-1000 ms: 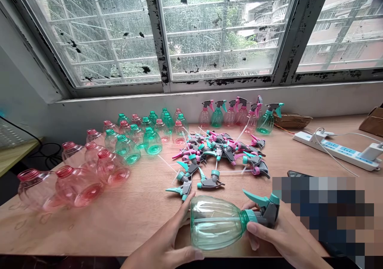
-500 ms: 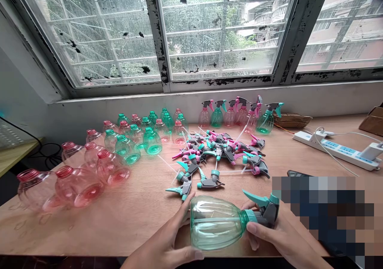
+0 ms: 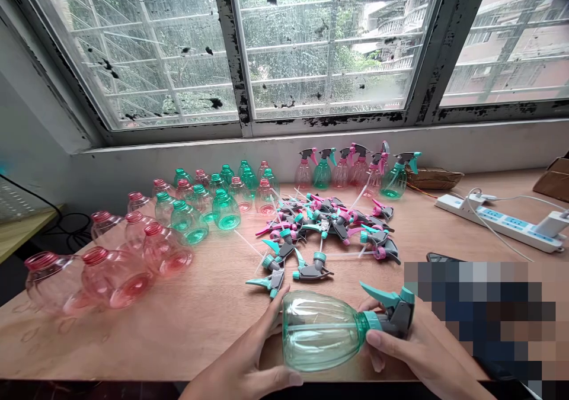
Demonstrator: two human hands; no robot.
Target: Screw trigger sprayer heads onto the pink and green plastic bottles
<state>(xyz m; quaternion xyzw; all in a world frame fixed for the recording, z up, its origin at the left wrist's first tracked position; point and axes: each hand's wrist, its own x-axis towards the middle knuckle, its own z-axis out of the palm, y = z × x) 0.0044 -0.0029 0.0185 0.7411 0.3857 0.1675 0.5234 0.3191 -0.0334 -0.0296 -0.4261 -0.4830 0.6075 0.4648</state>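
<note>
Green bottle (image 3: 322, 332) sideways between left hand (image 3: 246, 355) and right hand (image 3: 415, 349)

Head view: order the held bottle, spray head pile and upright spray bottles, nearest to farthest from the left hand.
1. Held bottle: touching the left hand, on its right.
2. Spray head pile: farther back on the table.
3. Upright spray bottles: behind the pile.

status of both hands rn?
Left hand: holding the green bottle by its base end.
Right hand: closed on the spray head, thumb at its collar.
</note>
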